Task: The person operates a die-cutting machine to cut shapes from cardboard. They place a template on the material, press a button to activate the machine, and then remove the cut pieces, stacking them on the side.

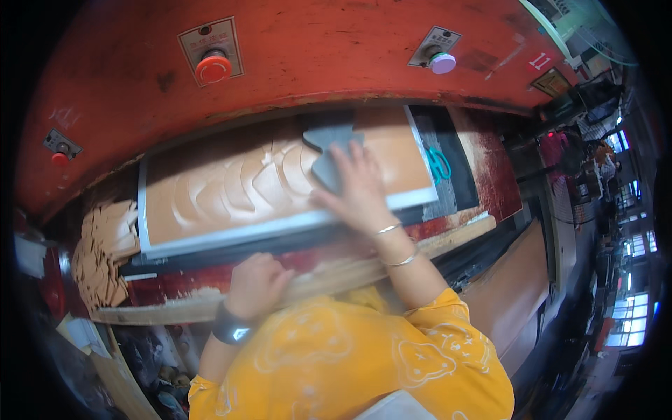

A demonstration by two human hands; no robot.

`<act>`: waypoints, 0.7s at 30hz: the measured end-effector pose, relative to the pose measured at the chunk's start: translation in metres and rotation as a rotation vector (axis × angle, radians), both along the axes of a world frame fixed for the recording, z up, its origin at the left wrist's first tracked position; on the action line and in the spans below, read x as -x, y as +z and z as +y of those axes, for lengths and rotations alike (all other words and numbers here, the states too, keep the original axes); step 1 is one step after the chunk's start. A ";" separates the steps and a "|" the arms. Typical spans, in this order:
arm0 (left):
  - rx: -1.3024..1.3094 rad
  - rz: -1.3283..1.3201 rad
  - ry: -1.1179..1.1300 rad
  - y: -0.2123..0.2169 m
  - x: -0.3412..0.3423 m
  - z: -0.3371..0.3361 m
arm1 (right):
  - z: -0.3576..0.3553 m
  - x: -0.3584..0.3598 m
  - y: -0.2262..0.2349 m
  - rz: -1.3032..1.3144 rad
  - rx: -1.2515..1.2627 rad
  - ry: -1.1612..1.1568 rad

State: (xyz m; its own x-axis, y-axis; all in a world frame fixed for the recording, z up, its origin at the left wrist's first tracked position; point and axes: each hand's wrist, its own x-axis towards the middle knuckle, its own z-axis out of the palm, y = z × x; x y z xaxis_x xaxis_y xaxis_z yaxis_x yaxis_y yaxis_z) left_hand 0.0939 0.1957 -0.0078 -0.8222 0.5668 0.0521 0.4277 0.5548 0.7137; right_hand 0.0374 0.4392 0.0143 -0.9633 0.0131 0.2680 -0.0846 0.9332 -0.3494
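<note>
A tan sheet, apparently leather, lies over a white-edged board. Curved cut lines run across its left and middle part. On the sheet rests a dark grey, wavy-edged flat shape, which looks like a cutting die. My right hand lies over its right side, fingers spread and touching its top, slightly blurred. Its thumb reaches toward the shape's near end. At the table's front edge my left hand is closed in a loose fist, with nothing visible in it.
A red machine body with push buttons spans the far side, close above the sheet. Cut tan pieces are piled at the left. Teal-handled scissors lie right of the sheet. A wooden strip edges the table. Another tan sheet hangs lower right.
</note>
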 end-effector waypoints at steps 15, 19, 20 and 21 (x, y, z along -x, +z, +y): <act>0.115 0.280 0.257 -0.002 0.072 -0.017 | 0.101 0.000 0.012 0.062 0.336 -0.066; 0.095 0.265 0.250 -0.001 0.074 -0.018 | 0.090 0.000 -0.007 0.125 -0.041 -0.093; 0.094 0.263 0.252 0.000 0.075 -0.018 | 0.090 0.000 -0.007 0.129 -0.060 -0.071; 0.081 0.275 0.246 0.001 0.075 -0.019 | 0.092 0.000 -0.007 0.099 -0.069 -0.067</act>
State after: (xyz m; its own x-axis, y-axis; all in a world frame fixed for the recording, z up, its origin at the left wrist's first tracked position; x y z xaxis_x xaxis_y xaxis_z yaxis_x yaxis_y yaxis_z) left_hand 0.0190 0.1768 -0.0070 -0.8957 0.3657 0.2531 0.4444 0.7145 0.5404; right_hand 0.0376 0.5309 0.0078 -0.9297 0.0550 0.3642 -0.0519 0.9594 -0.2772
